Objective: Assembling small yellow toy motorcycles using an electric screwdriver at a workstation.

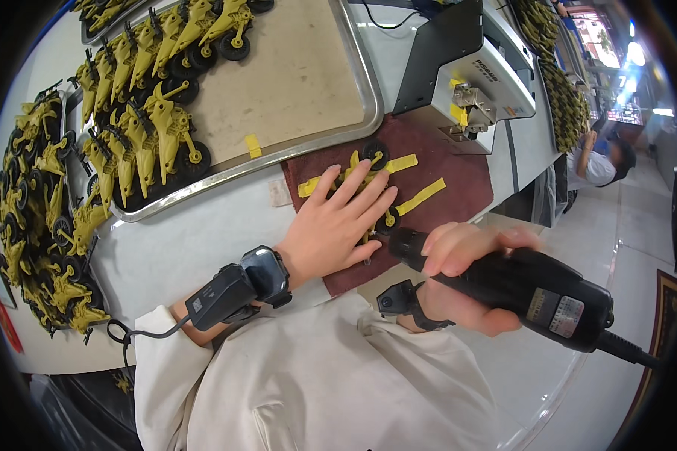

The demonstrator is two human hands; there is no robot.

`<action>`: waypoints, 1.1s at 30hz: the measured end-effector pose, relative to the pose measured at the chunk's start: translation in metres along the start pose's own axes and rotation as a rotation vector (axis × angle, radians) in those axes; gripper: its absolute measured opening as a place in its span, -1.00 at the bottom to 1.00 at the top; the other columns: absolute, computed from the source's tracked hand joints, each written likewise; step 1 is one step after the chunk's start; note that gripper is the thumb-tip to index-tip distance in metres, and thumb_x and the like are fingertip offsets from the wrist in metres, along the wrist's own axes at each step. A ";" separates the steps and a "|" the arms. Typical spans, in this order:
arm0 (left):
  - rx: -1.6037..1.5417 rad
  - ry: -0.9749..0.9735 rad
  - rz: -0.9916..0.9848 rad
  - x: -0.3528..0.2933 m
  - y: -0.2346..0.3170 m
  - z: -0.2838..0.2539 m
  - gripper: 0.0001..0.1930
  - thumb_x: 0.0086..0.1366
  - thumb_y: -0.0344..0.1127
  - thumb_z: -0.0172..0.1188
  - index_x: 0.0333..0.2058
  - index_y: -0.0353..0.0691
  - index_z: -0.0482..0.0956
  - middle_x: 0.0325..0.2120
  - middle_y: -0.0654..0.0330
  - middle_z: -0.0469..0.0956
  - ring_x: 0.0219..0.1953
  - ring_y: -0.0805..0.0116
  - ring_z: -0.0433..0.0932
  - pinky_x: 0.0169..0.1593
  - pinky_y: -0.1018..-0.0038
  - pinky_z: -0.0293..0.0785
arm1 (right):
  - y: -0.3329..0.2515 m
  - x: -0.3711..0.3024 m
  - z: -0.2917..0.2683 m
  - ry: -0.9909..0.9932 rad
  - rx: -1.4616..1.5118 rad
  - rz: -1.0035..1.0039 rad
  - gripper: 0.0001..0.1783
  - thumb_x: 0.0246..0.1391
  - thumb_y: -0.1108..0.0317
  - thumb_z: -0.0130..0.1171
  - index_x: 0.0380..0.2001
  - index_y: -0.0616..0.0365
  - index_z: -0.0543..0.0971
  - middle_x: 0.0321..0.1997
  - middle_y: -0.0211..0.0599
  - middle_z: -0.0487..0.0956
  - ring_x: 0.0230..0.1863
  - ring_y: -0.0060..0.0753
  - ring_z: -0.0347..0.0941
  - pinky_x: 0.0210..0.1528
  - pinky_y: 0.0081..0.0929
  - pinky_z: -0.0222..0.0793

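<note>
On a dark red cloth [459, 177] lies a yellow toy motorcycle [351, 180] with black wheels, mostly hidden beneath my left hand [346, 207]. The left fingers are stretched out and spread flat over it, pressing it to the cloth. My right hand [466, 255] is wrapped round a black electric screwdriver [530, 289], its cord running off to the right. The tool's nose points left, close to the lower wheel of the toy; I cannot see whether its tip touches. Yellow tape strips [421, 197] lie on the cloth beside the toy.
A metal-rimmed tray [308, 146] at the upper left carries rows of yellow toy motorcycles [162, 131]. More of them [41, 203] are piled at the far left. A white-and-black screw feeder [478, 90] stands behind the cloth. Another person [602, 159] sits at the far right.
</note>
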State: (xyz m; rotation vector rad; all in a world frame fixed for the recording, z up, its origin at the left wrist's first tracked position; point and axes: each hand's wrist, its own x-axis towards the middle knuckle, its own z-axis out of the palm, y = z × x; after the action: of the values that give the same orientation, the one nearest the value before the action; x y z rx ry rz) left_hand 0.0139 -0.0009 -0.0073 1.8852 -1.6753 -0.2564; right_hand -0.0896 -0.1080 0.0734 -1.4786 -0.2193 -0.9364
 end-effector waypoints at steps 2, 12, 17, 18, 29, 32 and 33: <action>0.000 -0.005 0.003 0.000 0.000 0.001 -0.30 -0.01 -0.02 0.16 0.13 -0.09 0.23 0.15 0.14 0.16 0.21 0.10 0.08 0.16 0.10 0.01 | 0.005 -0.005 0.000 0.000 0.020 0.013 -0.10 -0.09 -0.19 0.15 0.00 0.33 0.05 -0.39 0.00 0.49 -0.55 -0.20 0.44 -0.49 -0.30 0.39; -0.032 0.016 0.004 0.002 0.001 0.005 -0.30 -0.05 -0.05 0.16 0.11 -0.10 0.25 0.14 0.13 0.19 0.21 0.11 0.09 0.16 0.11 0.01 | 0.007 -0.003 0.010 0.065 -0.173 -0.023 -0.12 -0.06 -0.37 -0.06 -0.06 0.30 0.15 -0.64 -0.23 0.40 -0.77 -0.36 0.29 -0.68 -0.43 0.26; -0.011 0.007 0.002 0.002 -0.004 0.003 -0.27 -0.07 -0.01 0.18 0.11 -0.10 0.24 0.14 0.13 0.19 0.21 0.11 0.09 0.15 0.11 0.01 | 0.019 -0.001 0.008 -0.034 -0.153 0.077 -0.16 -0.07 -0.31 0.02 -0.09 0.29 0.16 -0.58 -0.22 0.43 -0.71 -0.36 0.34 -0.64 -0.42 0.30; 0.013 0.008 -0.011 0.001 -0.006 0.003 -0.26 -0.08 0.00 0.19 0.11 -0.10 0.24 0.14 0.13 0.18 0.21 0.11 0.08 0.16 0.11 0.00 | 0.023 -0.001 0.008 -0.040 -0.124 0.074 -0.16 -0.07 -0.31 0.02 -0.09 0.29 0.16 -0.58 -0.22 0.43 -0.71 -0.36 0.34 -0.64 -0.42 0.30; -0.005 0.192 0.081 -0.008 0.001 0.016 -0.22 -0.15 -0.01 0.24 0.06 -0.27 0.25 0.07 0.02 0.21 0.17 0.07 0.10 0.16 0.13 0.02 | 0.006 -0.009 0.014 0.071 -0.172 0.145 -0.21 -0.09 -0.31 0.04 -0.15 0.27 0.21 -0.67 -0.33 0.34 -0.74 -0.44 0.28 -0.61 -0.49 0.24; -0.029 0.104 0.074 -0.004 0.002 0.005 -0.39 -0.23 -0.13 0.24 -0.14 -0.28 0.40 -0.10 0.05 0.33 0.11 0.01 0.16 0.08 0.15 0.09 | -0.013 0.011 -0.007 0.097 -0.066 0.076 -0.22 -0.02 -0.35 -0.14 0.04 0.08 0.24 -0.55 -0.15 0.45 -0.66 -0.22 0.32 -0.47 -0.24 0.27; -0.089 0.071 0.065 -0.006 0.002 -0.010 -0.49 -0.25 -0.20 0.22 -0.24 -0.27 0.42 -0.18 0.06 0.35 0.06 0.00 0.19 0.02 0.19 0.11 | -0.018 0.021 -0.009 0.085 -0.055 0.075 -0.22 -0.02 -0.35 -0.14 0.04 0.08 0.24 -0.55 -0.15 0.45 -0.66 -0.22 0.32 -0.47 -0.24 0.27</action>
State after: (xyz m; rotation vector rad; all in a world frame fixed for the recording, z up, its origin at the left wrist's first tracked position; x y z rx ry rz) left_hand 0.0160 0.0077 0.0008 1.7517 -1.6475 -0.2311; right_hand -0.0911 -0.1219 0.0990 -1.4840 -0.0758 -0.9489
